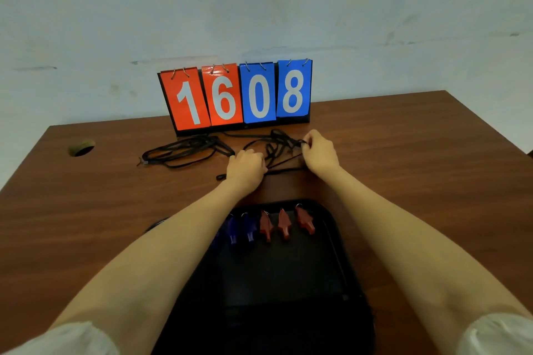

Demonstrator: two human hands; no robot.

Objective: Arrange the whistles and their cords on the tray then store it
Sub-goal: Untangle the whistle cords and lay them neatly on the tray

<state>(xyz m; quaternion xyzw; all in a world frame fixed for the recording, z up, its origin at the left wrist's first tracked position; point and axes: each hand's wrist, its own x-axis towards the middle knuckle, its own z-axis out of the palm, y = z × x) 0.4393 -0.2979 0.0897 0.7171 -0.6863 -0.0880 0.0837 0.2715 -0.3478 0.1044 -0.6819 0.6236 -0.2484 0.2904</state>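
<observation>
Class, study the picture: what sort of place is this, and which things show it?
Probably a sports equipment room, indoors: a flip scoreboard on a wooden desk by a plain wall, whistles on a black tray, and loose black cords.

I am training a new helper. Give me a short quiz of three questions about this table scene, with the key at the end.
1. True or false: the red whistles lie on the black tray.
2. Where do the black cords lie? A) on the tray B) on the table, in front of the scoreboard C) on the floor
3. Which four digits does the scoreboard show, read from left to right?
Key: 1 true; 2 B; 3 1608.
</observation>
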